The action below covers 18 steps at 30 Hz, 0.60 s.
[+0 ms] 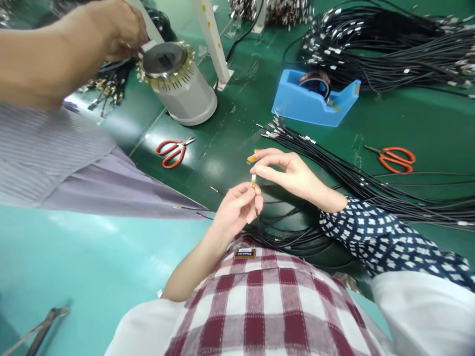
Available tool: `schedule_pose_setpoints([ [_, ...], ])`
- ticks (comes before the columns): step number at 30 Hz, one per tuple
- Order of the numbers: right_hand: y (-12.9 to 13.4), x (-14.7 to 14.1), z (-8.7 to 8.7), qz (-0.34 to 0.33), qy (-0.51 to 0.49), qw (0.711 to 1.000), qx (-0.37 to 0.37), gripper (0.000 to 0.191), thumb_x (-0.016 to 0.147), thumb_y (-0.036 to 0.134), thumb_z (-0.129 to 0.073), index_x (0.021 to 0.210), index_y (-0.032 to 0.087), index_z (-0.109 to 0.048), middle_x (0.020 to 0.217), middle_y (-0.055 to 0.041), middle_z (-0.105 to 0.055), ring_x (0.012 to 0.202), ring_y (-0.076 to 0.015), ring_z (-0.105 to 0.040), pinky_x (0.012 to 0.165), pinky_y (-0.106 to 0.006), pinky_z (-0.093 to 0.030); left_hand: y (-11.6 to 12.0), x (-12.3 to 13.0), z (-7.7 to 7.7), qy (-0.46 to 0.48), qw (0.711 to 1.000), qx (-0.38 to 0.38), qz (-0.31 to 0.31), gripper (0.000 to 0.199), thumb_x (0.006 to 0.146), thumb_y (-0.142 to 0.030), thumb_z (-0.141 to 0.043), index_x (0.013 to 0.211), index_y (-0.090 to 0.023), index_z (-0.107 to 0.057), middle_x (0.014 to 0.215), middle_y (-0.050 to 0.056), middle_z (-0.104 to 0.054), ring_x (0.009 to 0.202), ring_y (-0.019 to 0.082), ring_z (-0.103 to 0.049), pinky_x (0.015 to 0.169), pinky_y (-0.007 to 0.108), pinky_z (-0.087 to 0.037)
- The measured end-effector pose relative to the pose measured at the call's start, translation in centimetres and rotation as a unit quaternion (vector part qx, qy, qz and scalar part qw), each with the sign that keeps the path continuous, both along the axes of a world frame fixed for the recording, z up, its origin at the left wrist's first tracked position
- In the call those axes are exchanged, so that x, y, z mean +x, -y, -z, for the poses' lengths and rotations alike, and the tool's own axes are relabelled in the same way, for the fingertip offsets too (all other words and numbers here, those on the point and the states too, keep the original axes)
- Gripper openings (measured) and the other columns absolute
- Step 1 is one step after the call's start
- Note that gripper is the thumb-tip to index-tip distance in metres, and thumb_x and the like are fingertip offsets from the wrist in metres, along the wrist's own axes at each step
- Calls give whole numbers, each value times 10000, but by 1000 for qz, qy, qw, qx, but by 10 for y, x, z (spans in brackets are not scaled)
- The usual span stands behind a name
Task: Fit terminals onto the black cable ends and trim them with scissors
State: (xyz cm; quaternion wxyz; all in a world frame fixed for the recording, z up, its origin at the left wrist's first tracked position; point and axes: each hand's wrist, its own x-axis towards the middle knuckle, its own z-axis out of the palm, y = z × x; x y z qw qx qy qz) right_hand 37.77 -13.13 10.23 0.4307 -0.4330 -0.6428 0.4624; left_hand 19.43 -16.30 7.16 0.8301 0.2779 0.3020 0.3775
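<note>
My left hand (pixel 239 207) pinches a black cable near its end. The cable's small white connector (pixel 254 177), with yellow tape below it, points up from between the thumb and finger. My right hand (pixel 291 173) meets the connector's tip with closed thumb and index finger. Pieces of yellow tape (pixel 252 159) stick to other fingertips of that hand. Below both hands, more black cables (pixel 293 240) run along the table edge, some with taped ends. A bundle of black cables (pixel 334 168) with white-tagged ends lies just beyond my right hand.
A blue tape dispenser (pixel 311 111) stands ahead. Red-handled cutters (pixel 174 151) lie left, orange-handled cutters (pixel 395 159) right. A co-worker's hand (pixel 122 29) reaches over a grey round tape holder (pixel 185 94) edged with yellow strips. Coiled cables (pixel 371 49) and a white post (pixel 211 42) are behind.
</note>
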Motion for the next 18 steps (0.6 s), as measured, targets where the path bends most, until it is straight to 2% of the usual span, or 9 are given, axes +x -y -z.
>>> schedule_pose_setpoints([
  [4, 0, -6, -6, -37, -40, 997, -52, 109, 826, 308, -745, 783, 213, -775, 969, -50, -752, 1171, -235, -617, 1074, -419, -430, -1, -1, -8, -20, 1000, 21, 8, 273, 815, -372, -771, 823, -141, -626, 607, 9, -702, 313, 62, -516, 331, 143, -349],
  [7, 1, -8, -2, -74, -54, 994, -65, 116, 847, 313, -727, 794, 224, -777, 886, -41, -745, 1202, -232, -593, 1089, -423, -411, -6, -3, -15, -35, 997, 19, 65, 347, 842, -475, -718, 889, -135, -669, 584, 34, -703, 293, 91, -526, 293, 152, -331],
  [9, 4, -8, 0, -79, -52, 994, -55, 119, 853, 314, -724, 794, 223, -774, 938, -49, -741, 1212, -228, -588, 1103, -418, -399, -8, -4, -18, -58, 994, 18, 95, 362, 821, -478, -738, 857, -120, -700, 565, 49, -699, 279, 93, -519, 279, 153, -311],
  [11, 7, -3, 3, -74, -40, 996, -33, 121, 869, 326, -707, 861, 227, -777, 1086, -65, -724, 1213, -227, -595, 1096, -414, -410, -9, -4, -19, -90, 992, 18, 86, 348, 773, -450, -786, 778, -111, -711, 573, 64, -708, 270, 83, -505, 272, 151, -294],
  [13, 5, 11, 7, -38, 14, 999, 12, 152, 895, 345, -671, 956, 246, -770, 1215, -71, -683, 1208, -230, -599, 1088, -428, -420, -8, -5, -17, -123, 991, 20, 45, 356, 742, -452, -806, 734, -109, -713, 593, 76, -721, 269, 77, -494, 270, 155, -289],
  [15, 0, 36, 13, 53, 141, 985, 78, 155, 910, 340, -646, 979, 262, -761, 1262, -75, -658, 1230, -257, -575, 1099, -477, -393, -6, -7, -14, -157, 987, 26, -3, 350, 726, -448, -811, 724, -112, -711, 605, 78, -726, 277, 75, -487, 279, 166, -303],
  [16, -3, 50, 18, 115, 226, 961, 109, 140, 904, 331, -651, 947, 257, -761, 1267, -85, -653, 1255, -287, -548, 1107, -514, -364, -4, -9, -11, -177, 983, 30, -27, 331, 720, -426, -816, 707, -116, -700, 607, 73, -725, 283, 72, -482, 288, 171, -312],
  [18, -11, 78, 27, 201, 384, 891, 132, 114, 869, 319, -693, 894, 229, -759, 1277, -118, -642, 1308, -355, -484, 1104, -580, -309, -2, -13, -6, -228, 970, 47, -76, 288, 721, -364, -813, 658, -129, -659, 609, 58, -721, 299, 64, -471, 315, 180, -329],
])
